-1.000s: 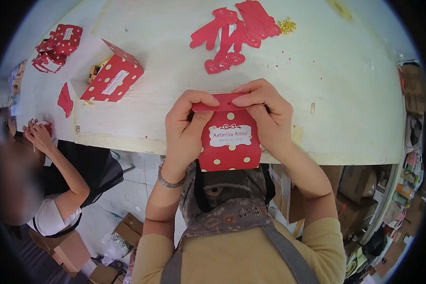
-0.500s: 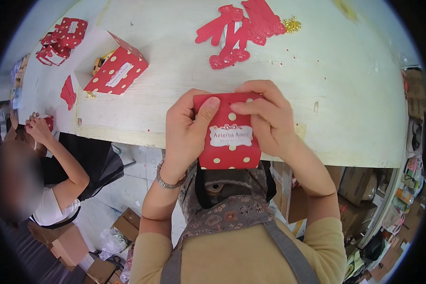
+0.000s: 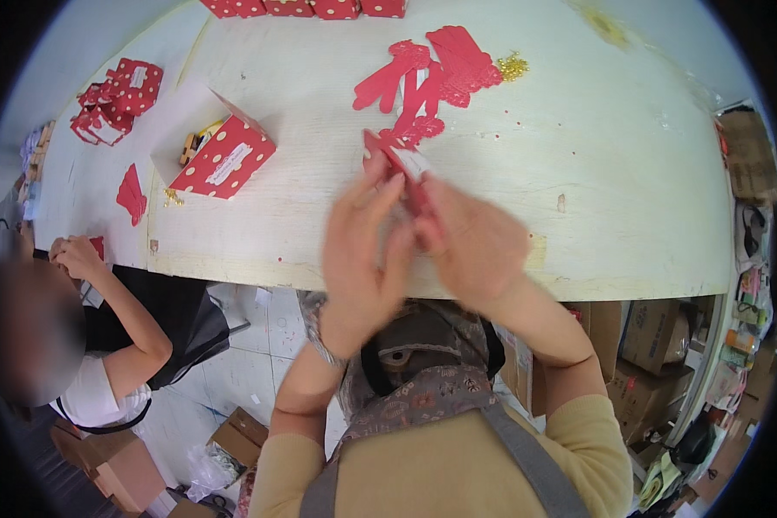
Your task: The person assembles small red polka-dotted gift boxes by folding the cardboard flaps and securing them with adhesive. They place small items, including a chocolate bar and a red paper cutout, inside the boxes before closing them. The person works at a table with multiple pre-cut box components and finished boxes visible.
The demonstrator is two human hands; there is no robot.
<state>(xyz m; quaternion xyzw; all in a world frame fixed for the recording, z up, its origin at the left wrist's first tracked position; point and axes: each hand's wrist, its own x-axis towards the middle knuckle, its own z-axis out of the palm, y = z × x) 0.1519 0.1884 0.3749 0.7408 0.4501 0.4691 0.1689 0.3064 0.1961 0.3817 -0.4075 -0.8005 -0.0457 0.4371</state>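
Note:
Between my hands a red gift box with pale dots (image 3: 408,171) is turned on edge above the near part of the table, smeared by motion. A white patch shows on its upper side; whether that is its label or its inside I cannot tell. My left hand (image 3: 361,250) grips it from the left, fingers along its side. My right hand (image 3: 482,240) is closed on its near right end, fingertips partly hidden. Just beyond lie red ribbon-shaped paper strips with lacy ends (image 3: 416,86) and a small heap of gold bits (image 3: 514,66).
An open-topped dotted box (image 3: 233,160) stands left, holding small items. Red pouches or boxes (image 3: 116,99) are piled farther left, and several dotted boxes (image 3: 332,7) line the far edge. A co-worker's hand (image 3: 76,256) is at the left. Cardboard boxes (image 3: 656,337) sit below the table.
The box has gone from facing me, label visible, to edge-on and tilted. Both hands have shifted around it. The view has moved, bringing the far row of boxes in.

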